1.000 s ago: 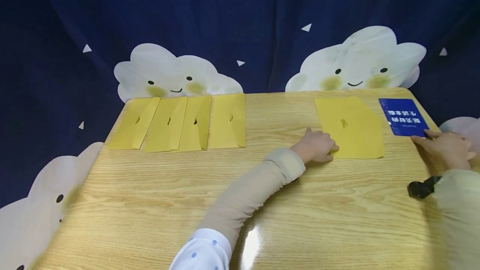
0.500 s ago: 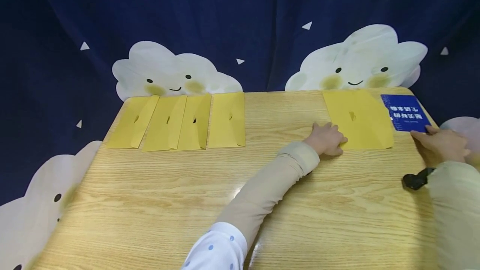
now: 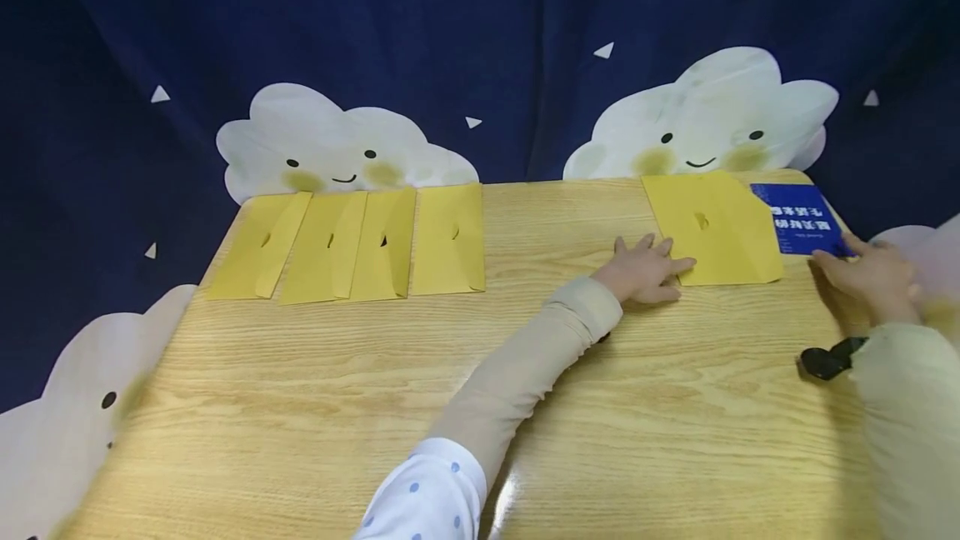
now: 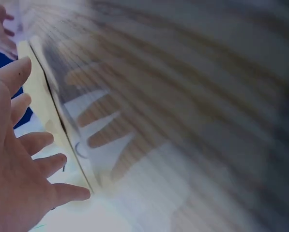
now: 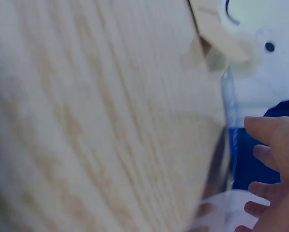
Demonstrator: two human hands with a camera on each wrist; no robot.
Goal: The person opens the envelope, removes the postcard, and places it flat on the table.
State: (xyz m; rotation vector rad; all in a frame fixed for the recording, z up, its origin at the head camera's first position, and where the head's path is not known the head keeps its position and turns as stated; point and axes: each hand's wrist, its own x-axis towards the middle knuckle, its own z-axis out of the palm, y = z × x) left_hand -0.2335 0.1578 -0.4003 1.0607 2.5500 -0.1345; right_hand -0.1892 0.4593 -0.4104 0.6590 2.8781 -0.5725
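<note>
A yellow envelope [image 3: 712, 232] with its flap opened out lies at the table's far right. Its right edge overlaps the left side of a blue printed card [image 3: 806, 223]. At the envelope's left edge is my left hand [image 3: 641, 269], fingers spread, one fingertip over the paper. In the left wrist view the left hand [image 4: 18, 164] has all its fingers extended beside the envelope [image 4: 35, 87]. My right hand [image 3: 873, 277] is at the card's near right corner, thumb right at its edge. The right wrist view shows the right hand [image 5: 282, 169] with loosely bent fingers.
Several yellow envelopes [image 3: 450, 240] stand in a row along the far left of the wooden table [image 3: 300, 407], two of them overlapping. A dark blue curtain [image 3: 510, 48] with smiling clouds hangs behind. A black wrist device [image 3: 825, 361] is by the right cuff.
The flap-out envelope has slid right and away until it overlaps the blue card. My left hand followed, then let its fingers spread off the edge. My right hand stays by the card.
</note>
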